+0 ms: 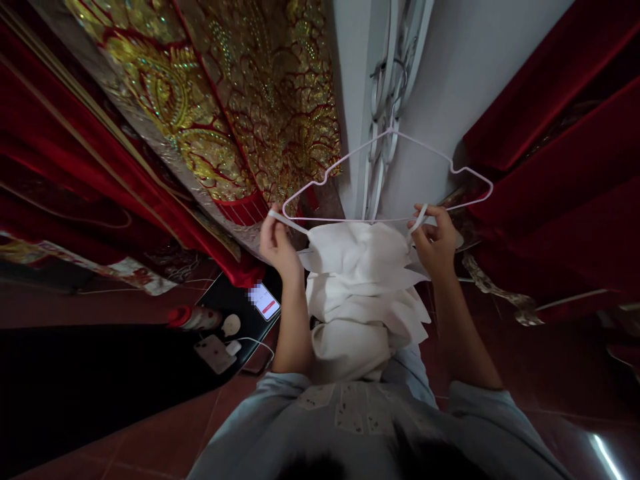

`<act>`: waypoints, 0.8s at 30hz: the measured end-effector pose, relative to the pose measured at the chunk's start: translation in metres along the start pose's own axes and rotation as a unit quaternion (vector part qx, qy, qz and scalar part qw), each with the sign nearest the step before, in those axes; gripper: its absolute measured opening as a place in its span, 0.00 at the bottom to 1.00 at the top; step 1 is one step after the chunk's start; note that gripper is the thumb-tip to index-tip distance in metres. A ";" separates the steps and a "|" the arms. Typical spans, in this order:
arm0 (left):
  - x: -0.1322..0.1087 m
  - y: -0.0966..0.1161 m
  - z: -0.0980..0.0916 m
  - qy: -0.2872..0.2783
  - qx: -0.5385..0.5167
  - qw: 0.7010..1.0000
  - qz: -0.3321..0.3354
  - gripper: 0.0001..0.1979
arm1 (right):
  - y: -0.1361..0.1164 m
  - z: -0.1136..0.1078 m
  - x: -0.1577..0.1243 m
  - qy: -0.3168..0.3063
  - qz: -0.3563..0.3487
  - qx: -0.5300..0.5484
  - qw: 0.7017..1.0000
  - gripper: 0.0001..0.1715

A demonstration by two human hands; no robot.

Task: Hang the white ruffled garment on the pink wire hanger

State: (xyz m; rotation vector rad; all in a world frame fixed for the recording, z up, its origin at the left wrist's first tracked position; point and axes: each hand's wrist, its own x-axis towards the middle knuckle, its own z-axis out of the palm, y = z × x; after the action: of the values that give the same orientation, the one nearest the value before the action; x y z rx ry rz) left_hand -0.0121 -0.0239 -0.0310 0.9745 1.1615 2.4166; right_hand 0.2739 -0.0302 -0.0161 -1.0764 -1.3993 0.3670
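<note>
A thin pink wire hanger (345, 219) hangs from a metal ring chain (379, 100) in front of me. Just below its bottom bar is a white ruffled garment (363, 250), draped down toward my lap. My left hand (281, 243) pinches one white hanging loop of the garment near the hanger's left end. On the other side, my right hand (436, 240) grips a second white loop, close to the bottom bar at the right. Whether the right fingers also touch the bar I cannot tell.
Gold beaded and red garments (170, 100) hang at the left, with dark red cloth (550, 167) at the right. On a black bench (150, 373) lie a lit phone (266, 303), a second phone (214, 353), a white charger with cable and a red-capped bottle (195, 317). The floor is reddish tile.
</note>
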 end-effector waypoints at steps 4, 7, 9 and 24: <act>0.030 0.008 -0.004 -0.046 0.030 0.997 0.059 0.14 | 0.002 0.001 -0.004 -0.016 0.000 0.008 1.000 0.13; 0.049 0.029 0.009 -0.251 0.052 0.966 0.030 0.22 | 0.003 0.004 -0.009 -0.013 -0.005 0.022 1.000 0.14; 0.057 0.047 0.022 -0.365 0.091 0.926 0.022 0.25 | 0.003 0.009 -0.015 0.009 -0.003 0.029 1.000 0.16; 0.003 0.014 0.022 -0.201 -0.169 0.924 -0.279 0.21 | -0.001 0.019 -0.027 -0.001 -0.009 0.022 1.000 0.19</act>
State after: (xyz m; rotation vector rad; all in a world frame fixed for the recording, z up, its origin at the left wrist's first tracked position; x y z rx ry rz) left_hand 0.0010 -0.0190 -0.0092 0.8305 0.7138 1.7710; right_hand 0.2506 -0.0444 -0.0351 -1.0277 -1.3960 0.3850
